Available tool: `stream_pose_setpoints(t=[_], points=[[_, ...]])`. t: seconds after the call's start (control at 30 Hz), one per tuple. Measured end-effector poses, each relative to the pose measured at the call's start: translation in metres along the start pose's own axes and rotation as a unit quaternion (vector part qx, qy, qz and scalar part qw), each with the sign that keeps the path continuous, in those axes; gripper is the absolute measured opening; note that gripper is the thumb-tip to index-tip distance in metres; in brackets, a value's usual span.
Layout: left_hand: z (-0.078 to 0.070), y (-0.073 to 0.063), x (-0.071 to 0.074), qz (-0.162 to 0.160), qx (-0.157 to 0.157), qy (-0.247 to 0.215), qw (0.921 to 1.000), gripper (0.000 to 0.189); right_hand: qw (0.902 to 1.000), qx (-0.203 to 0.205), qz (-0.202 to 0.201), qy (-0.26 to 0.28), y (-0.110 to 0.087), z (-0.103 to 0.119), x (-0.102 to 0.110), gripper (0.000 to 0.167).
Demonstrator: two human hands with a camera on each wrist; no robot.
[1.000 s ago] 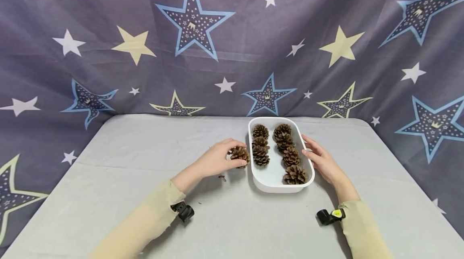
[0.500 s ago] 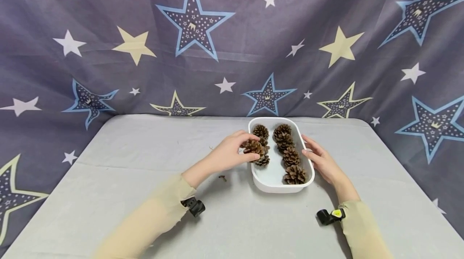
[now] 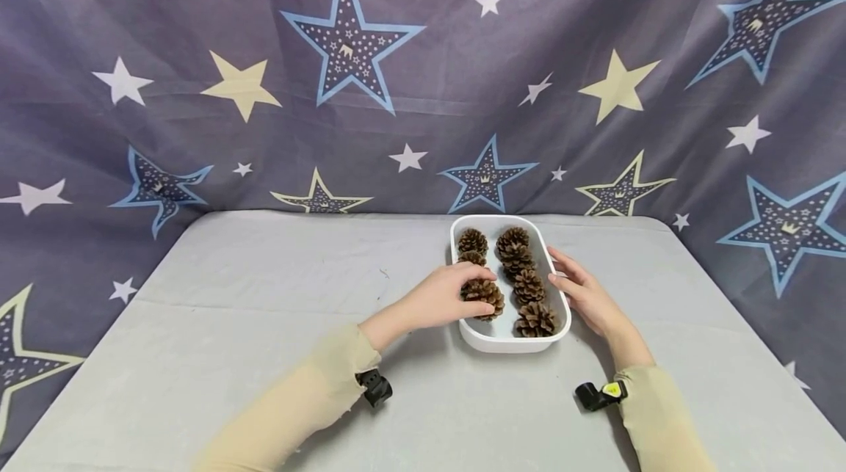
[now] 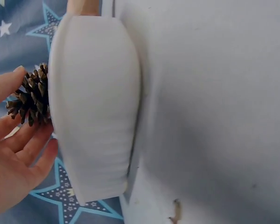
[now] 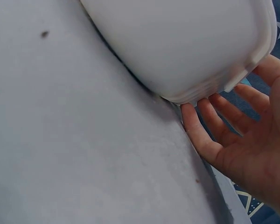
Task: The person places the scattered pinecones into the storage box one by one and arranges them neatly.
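Note:
My left hand (image 3: pixel 438 302) holds a brown pine cone (image 3: pixel 487 299) between thumb and fingers, over the near left part of a white plastic box (image 3: pixel 510 346). In the left wrist view that pine cone (image 4: pixel 32 98) shows above the box's rim, its lower part hidden by the wall. On the box's right side, the fingertips of my right hand (image 3: pixel 590 301) rest against the outer wall, with the thumb at the rim. The right wrist view shows those fingers fairly straight along the box (image 5: pixel 191 46). Inside, several pine cones (image 3: pixel 530 287) line the right side, and others (image 3: pixel 472 241) the left, partly covered by my left hand.
A light grey cloth (image 3: pixel 264 266) covers the table, with small dark crumbs on it. A brown scrap (image 4: pixel 176 211) lies left of the box. Behind the table hangs a dark curtain (image 3: pixel 436 75) with stars. Each wrist wears a black camera (image 3: pixel 374 387).
My left hand has lifted the pine cone from the table beside the box, carried it right over the rim and brought it toward the near left inside. The right hand has stayed put.

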State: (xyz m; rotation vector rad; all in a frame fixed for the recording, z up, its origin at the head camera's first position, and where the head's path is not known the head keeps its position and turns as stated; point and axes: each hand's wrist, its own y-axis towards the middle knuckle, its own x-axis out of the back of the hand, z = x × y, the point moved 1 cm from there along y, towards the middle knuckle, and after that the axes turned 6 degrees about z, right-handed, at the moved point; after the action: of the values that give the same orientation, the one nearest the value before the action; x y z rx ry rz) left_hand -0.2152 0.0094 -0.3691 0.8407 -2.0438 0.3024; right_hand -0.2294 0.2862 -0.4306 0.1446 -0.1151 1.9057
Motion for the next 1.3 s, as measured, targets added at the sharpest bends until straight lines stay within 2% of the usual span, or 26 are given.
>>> stream_pose_setpoints(t=[0.1,0.3,0.53,0.83,1.1,1.3], points=[[0.002,-0.001,-0.004,0.01,0.003,0.01,0.9999,0.05,1.0,-0.001,0.003,-0.002,0.0,0.0,-0.001,0.06],[0.002,0.0,-0.007,0.01,-0.008,0.029,0.9995,0.049,1.0,-0.004,-0.003,-0.004,0.0,-0.002,-0.001,0.06],[-0.001,0.0,-0.01,0.012,-0.006,0.061,0.998,0.047,1.0,-0.002,-0.003,-0.002,0.0,-0.004,0.0,0.06],[0.002,0.004,-0.016,0.025,-0.025,0.102,0.9942,0.046,1.0,0.0,-0.001,-0.002,0.0,-0.003,0.0,0.061],[0.002,0.002,-0.022,0.035,-0.015,0.153,0.9875,0.045,1.0,-0.003,0.0,-0.001,-0.001,-0.003,0.0,0.06],[0.002,0.004,-0.023,0.043,-0.005,0.166,0.9851,0.043,1.0,-0.001,-0.002,-0.003,-0.001,-0.003,0.0,0.06]])
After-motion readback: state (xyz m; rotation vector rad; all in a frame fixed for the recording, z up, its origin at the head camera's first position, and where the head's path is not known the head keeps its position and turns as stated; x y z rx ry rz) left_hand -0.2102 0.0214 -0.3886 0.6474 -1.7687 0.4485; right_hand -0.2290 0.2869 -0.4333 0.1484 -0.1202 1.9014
